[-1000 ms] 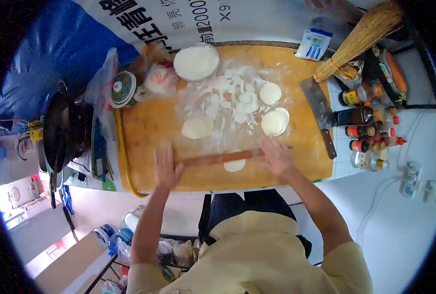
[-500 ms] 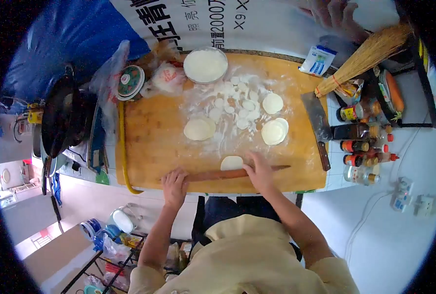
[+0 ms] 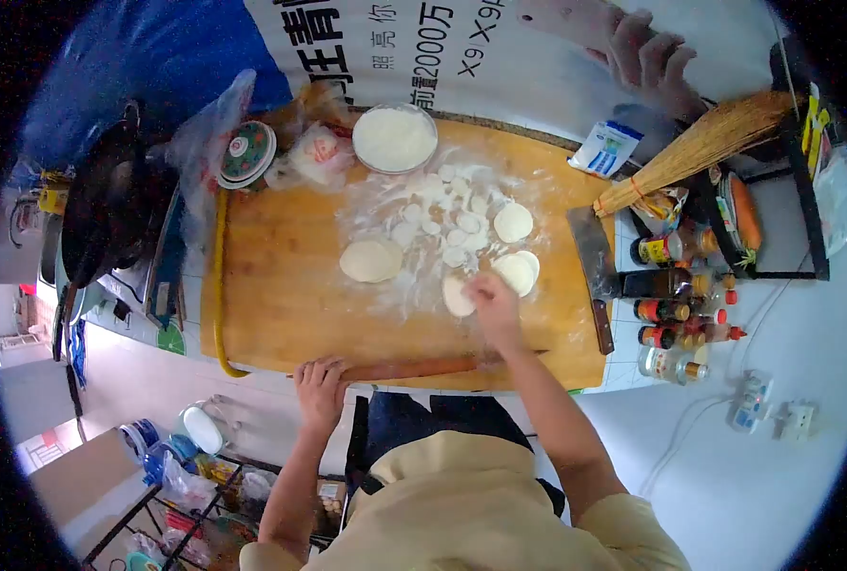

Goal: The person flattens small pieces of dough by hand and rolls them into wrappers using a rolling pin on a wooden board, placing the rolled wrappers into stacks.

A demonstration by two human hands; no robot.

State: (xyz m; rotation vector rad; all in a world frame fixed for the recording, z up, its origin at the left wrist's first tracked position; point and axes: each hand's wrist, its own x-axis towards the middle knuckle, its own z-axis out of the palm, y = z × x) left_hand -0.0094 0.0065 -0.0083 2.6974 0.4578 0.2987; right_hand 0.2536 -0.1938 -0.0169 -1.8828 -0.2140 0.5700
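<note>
A wooden rolling pin [image 3: 414, 367] lies along the near edge of the floured board [image 3: 281, 314]. My left hand [image 3: 320, 385] is closed round its left end. Off the pin, my right hand [image 3: 492, 303] pinches the right edge of a thin dough round [image 3: 458, 295]. Just beyond it are overlapping flat rounds [image 3: 516, 273], with one more round [image 3: 513, 222] farther back. Other rounds [image 3: 371, 260] lie left of centre. Several small floured dough pieces [image 3: 447, 214] are scattered in the middle, near a bowl of flour [image 3: 395, 139].
A cleaver [image 3: 592, 257] lies at the board's right side, beside a straw brush [image 3: 695, 152] and several bottles [image 3: 659, 283]. At the back left are a lidded pot [image 3: 247, 154] and a plastic bag [image 3: 319, 155]. A black wok [image 3: 109, 205] stands farther left.
My right hand has left the rolling pin and moved away from my body to the dough round, which has shifted forward. The pin is nearer the front edge, with my left hand still on it.
</note>
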